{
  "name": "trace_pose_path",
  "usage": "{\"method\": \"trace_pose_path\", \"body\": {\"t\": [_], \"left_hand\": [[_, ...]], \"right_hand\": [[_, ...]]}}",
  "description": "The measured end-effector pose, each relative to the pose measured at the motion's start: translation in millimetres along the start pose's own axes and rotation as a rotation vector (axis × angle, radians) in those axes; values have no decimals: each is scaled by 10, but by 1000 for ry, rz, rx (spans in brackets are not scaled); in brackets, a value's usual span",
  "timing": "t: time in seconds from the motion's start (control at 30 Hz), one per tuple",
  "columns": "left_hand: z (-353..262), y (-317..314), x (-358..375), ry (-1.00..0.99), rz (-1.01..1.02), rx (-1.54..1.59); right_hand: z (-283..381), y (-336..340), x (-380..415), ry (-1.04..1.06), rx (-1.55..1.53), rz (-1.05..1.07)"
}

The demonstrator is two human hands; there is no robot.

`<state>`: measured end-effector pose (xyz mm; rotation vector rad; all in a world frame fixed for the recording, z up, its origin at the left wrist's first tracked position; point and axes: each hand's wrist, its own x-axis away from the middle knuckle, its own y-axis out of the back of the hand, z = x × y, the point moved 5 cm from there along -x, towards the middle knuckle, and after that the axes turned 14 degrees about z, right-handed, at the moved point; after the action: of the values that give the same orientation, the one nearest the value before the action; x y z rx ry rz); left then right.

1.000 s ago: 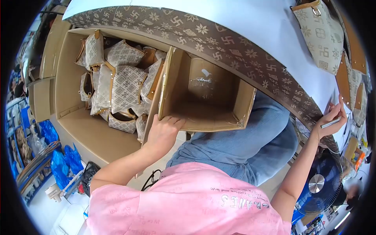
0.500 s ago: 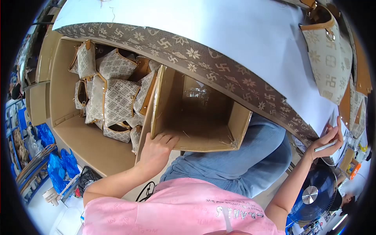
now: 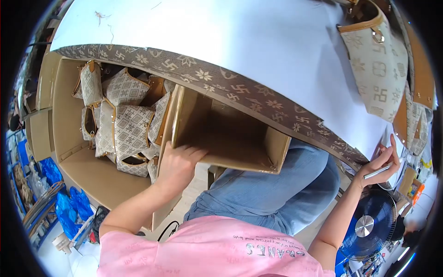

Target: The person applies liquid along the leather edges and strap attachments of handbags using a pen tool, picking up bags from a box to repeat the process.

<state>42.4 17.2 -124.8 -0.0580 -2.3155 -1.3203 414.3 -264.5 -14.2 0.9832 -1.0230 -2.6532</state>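
Note:
My left hand (image 3: 180, 161) grips the near left corner of a small brown carton (image 3: 240, 162), whose open top faces up and whose inside is dark. Left of that carton, a larger cardboard box (image 3: 87, 177) holds several patterned beige bags (image 3: 131, 124) with tan trim. On the right, my right hand (image 3: 379, 167) is closed around a thin silver tool (image 3: 376, 171) by the table's edge. Which tool it is, I cannot tell.
A white-topped table (image 3: 207, 37) with a brown patterned edge runs across the top. A beige bag (image 3: 376, 69) stands at its right end. A black fan (image 3: 364, 226) is at the lower right. Blue plastic bags (image 3: 69, 210) lie at the lower left.
The small carton and my left hand have shifted slightly left and up in view. The table edge and large box sit a little lower and further left. My right hand still holds the silver tool.

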Motion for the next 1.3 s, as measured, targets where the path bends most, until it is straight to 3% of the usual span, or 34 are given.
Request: {"method": "trace_pose_path", "body": {"t": [0.17,0.27,0.33,0.37,0.4,0.43,0.57,0.83,1.0,1.13,1.23,1.27,1.3], "left_hand": [[-18,381,-701,-120,-129,-152],[69,444,-1312,57,37,-208],[271,518,-1595,-103,-433,-160],[416,527,-1810,-208,-473,-158],[590,553,-2047,-190,-468,-256],[573,603,-2332,-164,-468,-357],[88,828,-2869,-394,-527,-329],[-20,519,-3488,-566,-425,-226],[617,232,-3154,-460,-309,-173],[1440,154,-2349,-229,-273,-112],[1693,215,-2081,-102,-304,-44],[918,354,-1831,-36,-223,-25],[-19,547,-1396,-139,-172,-379]], "right_hand": [[75,-68,32,31,-16,-76],[-112,-90,70,-32,-72,-100],[-190,-107,107,-96,-187,-115],[-184,-130,107,-124,-289,-148],[-36,-86,82,-9,-75,-84],[-38,-90,99,-17,-64,-87],[154,-3,45,43,24,-154],[162,12,63,103,46,-142],[187,44,64,123,66,-147],[141,-24,87,84,-67,-147],[173,110,18,-16,-321,-192],[213,235,28,-34,-455,-288],[244,331,41,-61,-587,-386]]}}
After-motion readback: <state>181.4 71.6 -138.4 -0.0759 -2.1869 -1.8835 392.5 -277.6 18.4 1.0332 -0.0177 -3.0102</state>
